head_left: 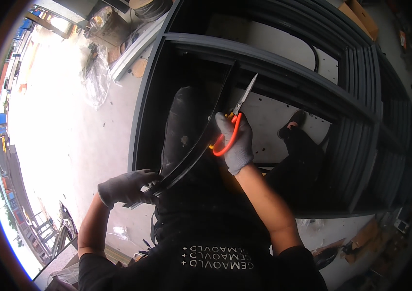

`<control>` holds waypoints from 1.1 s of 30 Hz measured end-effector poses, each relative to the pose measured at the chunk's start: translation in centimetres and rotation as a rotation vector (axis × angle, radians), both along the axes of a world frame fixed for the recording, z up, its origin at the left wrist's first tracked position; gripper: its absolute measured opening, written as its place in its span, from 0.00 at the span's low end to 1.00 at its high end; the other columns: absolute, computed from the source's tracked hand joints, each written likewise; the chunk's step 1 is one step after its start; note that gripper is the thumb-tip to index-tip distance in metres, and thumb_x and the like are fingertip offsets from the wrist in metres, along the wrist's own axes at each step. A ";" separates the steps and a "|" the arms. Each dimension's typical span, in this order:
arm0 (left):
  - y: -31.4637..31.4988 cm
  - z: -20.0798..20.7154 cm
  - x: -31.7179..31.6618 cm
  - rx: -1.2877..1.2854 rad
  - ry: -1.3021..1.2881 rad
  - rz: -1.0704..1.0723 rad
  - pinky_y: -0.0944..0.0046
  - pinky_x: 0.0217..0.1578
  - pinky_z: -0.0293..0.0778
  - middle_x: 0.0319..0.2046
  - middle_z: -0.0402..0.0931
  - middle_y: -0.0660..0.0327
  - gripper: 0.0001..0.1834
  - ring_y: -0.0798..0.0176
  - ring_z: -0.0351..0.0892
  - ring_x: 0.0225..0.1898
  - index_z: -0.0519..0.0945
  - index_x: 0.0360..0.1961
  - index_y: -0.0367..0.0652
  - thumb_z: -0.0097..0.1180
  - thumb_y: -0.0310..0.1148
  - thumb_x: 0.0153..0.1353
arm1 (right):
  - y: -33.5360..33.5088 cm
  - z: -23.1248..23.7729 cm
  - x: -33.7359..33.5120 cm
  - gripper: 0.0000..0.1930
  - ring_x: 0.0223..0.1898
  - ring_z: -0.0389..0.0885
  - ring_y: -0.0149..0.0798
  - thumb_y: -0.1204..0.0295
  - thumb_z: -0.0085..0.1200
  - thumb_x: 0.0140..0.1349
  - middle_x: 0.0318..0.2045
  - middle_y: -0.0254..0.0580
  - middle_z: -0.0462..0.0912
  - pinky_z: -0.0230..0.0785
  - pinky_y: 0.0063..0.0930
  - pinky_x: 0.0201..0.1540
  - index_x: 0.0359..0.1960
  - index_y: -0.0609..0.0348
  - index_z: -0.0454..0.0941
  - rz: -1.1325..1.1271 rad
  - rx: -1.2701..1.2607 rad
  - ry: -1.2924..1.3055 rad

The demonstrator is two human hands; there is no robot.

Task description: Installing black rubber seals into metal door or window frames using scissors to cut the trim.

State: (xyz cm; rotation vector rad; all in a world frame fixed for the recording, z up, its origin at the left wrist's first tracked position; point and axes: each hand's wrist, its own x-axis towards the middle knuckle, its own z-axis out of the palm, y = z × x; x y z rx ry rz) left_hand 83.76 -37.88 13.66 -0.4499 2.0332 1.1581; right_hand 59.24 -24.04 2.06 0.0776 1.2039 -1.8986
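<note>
My right hand (238,145), in a grey glove, grips a pair of scissors (246,93) with red-orange handles. Their blades look closed and point up and to the right. A long black rubber strip (200,145) curves from the far part of the frame down to my lap. Around its near end are the bent fingers of my left hand (127,188), also gloved in grey. Part of the strip passes just left of my right hand; whether they touch I cannot tell.
Dark grey metal frames (264,50) surround my legs, with bars running across. A cardboard box (361,18) lies at the far right. A coil of cable (150,8), a bucket (109,28) and clear plastic wrap (98,80) are at the far left.
</note>
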 end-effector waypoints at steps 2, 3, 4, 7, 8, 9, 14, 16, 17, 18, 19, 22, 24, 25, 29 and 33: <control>-0.9 -0.5 -2.0 0.199 0.364 0.473 0.60 0.53 0.76 0.53 0.79 0.55 0.41 0.59 0.79 0.54 0.69 0.65 0.35 0.69 0.49 0.58 | 1.1 1.4 2.9 0.08 0.24 0.77 0.25 0.80 0.62 0.63 0.25 0.32 0.77 0.74 0.19 0.30 0.34 0.59 0.72 0.026 0.078 0.066; -1.0 -0.9 -3.5 0.199 0.386 0.615 0.60 0.56 0.74 0.53 0.79 0.56 0.40 0.62 0.77 0.57 0.67 0.67 0.36 0.65 0.51 0.62 | 1.4 2.0 4.3 0.08 0.21 0.76 0.25 0.79 0.63 0.62 0.23 0.30 0.76 0.72 0.18 0.26 0.33 0.59 0.73 0.050 0.083 0.109; -0.9 -1.3 -5.4 0.182 0.454 0.735 0.62 0.58 0.71 0.54 0.78 0.56 0.40 0.62 0.75 0.58 0.65 0.69 0.37 0.62 0.53 0.65 | 1.6 2.4 5.6 0.09 0.17 0.72 0.23 0.78 0.64 0.62 0.20 0.28 0.75 0.66 0.16 0.21 0.32 0.58 0.73 0.096 0.120 0.142; -0.3 -1.9 -10.9 0.254 0.588 0.764 0.65 0.60 0.68 0.57 0.75 0.60 0.36 0.67 0.72 0.58 0.65 0.69 0.37 0.61 0.47 0.68 | 2.7 3.3 8.1 0.11 0.25 0.75 0.25 0.77 0.66 0.60 0.27 0.30 0.77 0.70 0.20 0.30 0.36 0.59 0.73 0.186 -0.015 0.248; 0.2 -1.7 -12.2 0.271 0.535 0.820 0.66 0.58 0.69 0.55 0.76 0.61 0.34 0.68 0.73 0.57 0.67 0.67 0.36 0.61 0.45 0.68 | 3.1 3.5 8.5 0.12 0.27 0.76 0.27 0.76 0.67 0.59 0.29 0.32 0.77 0.71 0.21 0.31 0.37 0.60 0.73 0.224 0.030 0.239; 0.9 -1.6 -13.3 0.296 0.530 0.859 0.67 0.57 0.70 0.54 0.76 0.63 0.32 0.69 0.73 0.55 0.69 0.66 0.36 0.61 0.44 0.68 | 3.4 3.6 8.9 0.13 0.28 0.78 0.28 0.76 0.68 0.58 0.30 0.33 0.78 0.73 0.22 0.32 0.39 0.61 0.73 0.238 0.054 0.194; 2.7 -0.8 -15.5 0.360 0.379 1.014 0.72 0.51 0.72 0.46 0.79 0.68 0.23 0.75 0.75 0.48 0.75 0.60 0.36 0.59 0.39 0.70 | 4.8 4.2 9.0 0.13 0.18 0.70 0.24 0.78 0.66 0.59 0.20 0.29 0.71 0.64 0.19 0.21 0.33 0.56 0.70 0.260 0.027 0.226; 2.9 -0.7 -15.3 0.448 0.367 1.055 0.73 0.50 0.72 0.45 0.79 0.69 0.20 0.76 0.75 0.47 0.77 0.58 0.37 0.58 0.38 0.70 | 5.1 4.4 8.8 0.13 0.16 0.69 0.24 0.79 0.66 0.59 0.18 0.28 0.70 0.63 0.19 0.20 0.31 0.56 0.69 0.267 -0.004 0.183; 2.9 -0.8 -15.2 0.463 0.346 1.069 0.73 0.50 0.72 0.45 0.79 0.70 0.19 0.77 0.75 0.46 0.77 0.57 0.38 0.57 0.37 0.71 | 5.3 4.6 8.7 0.12 0.18 0.72 0.26 0.79 0.66 0.59 0.20 0.30 0.73 0.66 0.20 0.22 0.31 0.57 0.70 0.296 0.007 0.168; 2.9 -0.8 -15.0 0.477 0.326 1.082 0.73 0.50 0.72 0.44 0.79 0.70 0.18 0.77 0.75 0.46 0.78 0.57 0.38 0.57 0.37 0.71 | 5.4 4.7 8.5 0.12 0.20 0.75 0.28 0.79 0.66 0.58 0.22 0.32 0.76 0.68 0.21 0.24 0.31 0.58 0.71 0.326 0.017 0.153; 3.0 -0.9 -15.0 0.464 0.340 1.088 0.73 0.50 0.72 0.45 0.79 0.70 0.18 0.77 0.75 0.46 0.78 0.57 0.38 0.57 0.36 0.71 | 5.6 4.7 8.3 0.12 0.20 0.75 0.28 0.79 0.66 0.59 0.21 0.32 0.76 0.68 0.21 0.24 0.30 0.58 0.71 0.348 0.025 0.167; 2.7 -1.4 -15.0 0.469 0.387 1.100 0.72 0.50 0.72 0.45 0.79 0.70 0.18 0.77 0.76 0.46 0.78 0.57 0.38 0.56 0.36 0.71 | 5.5 4.4 7.8 0.11 0.20 0.76 0.27 0.79 0.66 0.59 0.21 0.31 0.75 0.68 0.20 0.24 0.30 0.58 0.72 0.376 0.033 0.241; 2.1 -1.9 -14.8 0.500 0.406 1.129 0.72 0.50 0.73 0.44 0.79 0.70 0.17 0.77 0.76 0.45 0.77 0.57 0.38 0.56 0.36 0.72 | 4.7 3.8 7.9 0.10 0.21 0.76 0.27 0.79 0.66 0.59 0.22 0.32 0.76 0.69 0.20 0.25 0.31 0.59 0.73 0.367 -0.007 0.315; 1.9 -2.3 -14.7 0.473 0.446 1.189 0.72 0.48 0.74 0.43 0.79 0.70 0.17 0.77 0.76 0.44 0.77 0.56 0.38 0.56 0.36 0.72 | 4.1 3.4 8.1 0.10 0.22 0.77 0.27 0.78 0.66 0.59 0.23 0.33 0.77 0.69 0.21 0.25 0.32 0.59 0.73 0.364 0.031 0.287; -2.3 -5.3 -13.7 0.043 0.705 1.252 0.68 0.45 0.75 0.41 0.82 0.62 0.16 0.71 0.79 0.42 0.77 0.54 0.35 0.57 0.31 0.69 | -1.9 0.6 10.1 0.10 0.26 0.77 0.29 0.77 0.64 0.60 0.29 0.33 0.78 0.70 0.22 0.28 0.41 0.58 0.76 0.359 0.014 -0.106; -10.2 -9.9 -11.6 -0.503 0.763 1.227 0.61 0.42 0.76 0.36 0.84 0.54 0.13 0.61 0.83 0.40 0.80 0.46 0.35 0.57 0.32 0.66 | -11.2 -3.7 13.5 0.10 0.23 0.74 0.25 0.65 0.48 0.73 0.23 0.27 0.75 0.66 0.18 0.26 0.39 0.56 0.78 0.101 -0.058 -0.185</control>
